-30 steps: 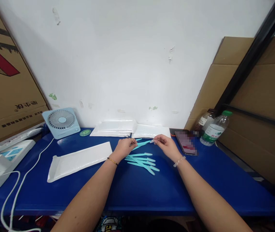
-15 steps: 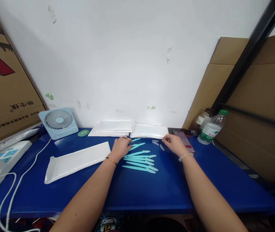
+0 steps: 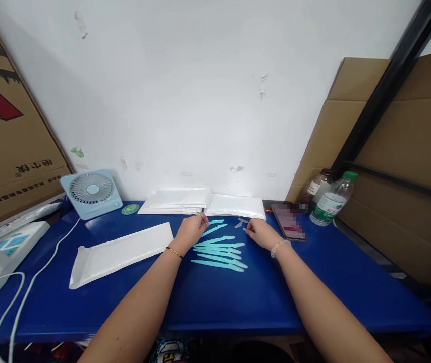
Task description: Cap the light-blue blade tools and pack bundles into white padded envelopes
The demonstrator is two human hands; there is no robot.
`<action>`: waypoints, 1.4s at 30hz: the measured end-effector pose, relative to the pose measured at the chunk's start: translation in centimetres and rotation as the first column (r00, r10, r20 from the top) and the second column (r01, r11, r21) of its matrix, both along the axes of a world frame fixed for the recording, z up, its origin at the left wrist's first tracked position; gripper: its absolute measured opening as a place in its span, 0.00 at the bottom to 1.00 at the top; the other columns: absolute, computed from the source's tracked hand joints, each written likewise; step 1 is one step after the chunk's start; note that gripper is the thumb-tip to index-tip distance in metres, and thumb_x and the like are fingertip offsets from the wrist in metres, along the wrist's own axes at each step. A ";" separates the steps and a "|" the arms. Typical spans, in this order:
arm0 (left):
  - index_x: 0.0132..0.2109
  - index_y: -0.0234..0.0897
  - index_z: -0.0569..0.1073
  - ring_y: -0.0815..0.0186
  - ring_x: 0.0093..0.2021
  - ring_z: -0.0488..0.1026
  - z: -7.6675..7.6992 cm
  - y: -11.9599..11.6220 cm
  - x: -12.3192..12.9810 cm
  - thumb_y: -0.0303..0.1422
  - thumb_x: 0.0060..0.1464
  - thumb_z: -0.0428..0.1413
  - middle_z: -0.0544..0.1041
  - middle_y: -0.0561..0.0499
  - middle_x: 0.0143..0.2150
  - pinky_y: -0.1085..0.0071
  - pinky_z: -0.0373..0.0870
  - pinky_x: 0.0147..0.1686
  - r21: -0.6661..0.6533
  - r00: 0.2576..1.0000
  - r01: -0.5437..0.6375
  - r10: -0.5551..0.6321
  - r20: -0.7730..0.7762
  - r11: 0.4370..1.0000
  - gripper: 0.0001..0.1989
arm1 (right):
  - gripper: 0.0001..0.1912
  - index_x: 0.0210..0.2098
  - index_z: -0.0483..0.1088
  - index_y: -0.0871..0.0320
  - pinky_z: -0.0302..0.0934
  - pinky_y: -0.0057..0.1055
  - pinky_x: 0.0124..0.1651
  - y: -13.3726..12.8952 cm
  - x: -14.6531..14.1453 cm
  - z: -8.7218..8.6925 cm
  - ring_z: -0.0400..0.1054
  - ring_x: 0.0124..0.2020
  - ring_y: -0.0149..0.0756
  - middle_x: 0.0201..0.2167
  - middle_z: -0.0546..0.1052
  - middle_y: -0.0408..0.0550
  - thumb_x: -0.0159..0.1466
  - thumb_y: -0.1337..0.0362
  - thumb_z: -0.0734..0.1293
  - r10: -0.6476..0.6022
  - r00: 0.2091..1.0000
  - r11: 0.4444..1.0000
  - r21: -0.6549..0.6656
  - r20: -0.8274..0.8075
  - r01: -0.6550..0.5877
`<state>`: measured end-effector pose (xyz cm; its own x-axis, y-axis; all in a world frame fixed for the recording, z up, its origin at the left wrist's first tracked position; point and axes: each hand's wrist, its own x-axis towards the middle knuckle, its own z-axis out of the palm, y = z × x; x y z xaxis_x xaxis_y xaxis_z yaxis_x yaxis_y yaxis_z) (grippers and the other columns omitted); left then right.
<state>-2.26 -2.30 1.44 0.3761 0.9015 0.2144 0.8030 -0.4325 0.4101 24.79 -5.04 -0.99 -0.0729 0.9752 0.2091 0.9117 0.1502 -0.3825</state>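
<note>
Several turquoise eyebrow razors (image 3: 219,247) lie fanned out on the blue table (image 3: 234,302). My left hand (image 3: 192,231) is at the far end of the fan, its fingertips closed on the handle end of the uppermost razor (image 3: 217,222). Small translucent blade covers (image 3: 241,222) lie to the right of the razors. Beside them, my right hand (image 3: 263,234) is closed in a pinch, with one little cover (image 3: 245,230) at its fingertips. The fingers partly hide what each hand grips.
White padded mailers (image 3: 177,199) are stacked along the wall, with another mailer stack (image 3: 236,205) beside them. A single mailer (image 3: 122,254) lies at left. A blue fan (image 3: 92,194), power strip (image 3: 9,247), phone (image 3: 289,222) and water bottle (image 3: 329,204) stand or lie around.
My right hand has moved left to the translucent covers, and one is now at its fingertips. The uppermost razor has shifted slightly at my left hand, whose fingers have drawn together.
</note>
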 end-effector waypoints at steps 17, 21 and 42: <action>0.38 0.39 0.71 0.65 0.35 0.73 0.3 -0.8 0.7 0.35 0.56 0.50 0.76 0.51 0.34 0.73 0.62 0.31 -0.063 0.998 0.065 -0.063 0.024 0.996 0.07 | 0.01 0.28 0.69 0.58 0.57 0.27 0.32 -0.3 -0.8 0.2 0.65 0.28 0.31 0.26 0.72 0.42 0.55 0.69 0.66 0.177 0.952 0.976 -0.077 -0.249 -0.202; 0.38 0.40 0.71 0.65 0.35 0.72 0.0 -0.6 0.8 0.36 0.55 0.51 0.77 0.52 0.33 0.73 0.62 0.32 -0.050 0.997 0.074 -0.073 0.023 0.996 0.07 | 0.05 0.33 0.70 0.58 0.58 0.27 0.31 -0.5 -1.9 0.8 0.64 0.26 0.30 0.25 0.72 0.42 0.59 0.63 0.63 0.213 0.880 0.976 0.045 -0.424 -0.214; 0.36 0.39 0.73 0.66 0.33 0.72 -0.1 -1.2 1.3 0.39 0.53 0.53 0.77 0.53 0.34 0.74 0.61 0.29 -0.113 0.977 0.171 -0.153 0.149 0.979 0.09 | 0.10 0.35 0.73 0.58 0.60 0.28 0.31 -1.2 -3.2 1.8 0.65 0.28 0.32 0.28 0.75 0.45 0.59 0.60 0.64 0.269 0.823 0.962 0.091 -0.501 -0.258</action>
<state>-0.97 -3.47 1.36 0.4936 0.8539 0.1651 0.6579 -0.4908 0.5713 21.54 -6.26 0.80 -0.2059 0.9296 0.3057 0.5173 0.3686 -0.7724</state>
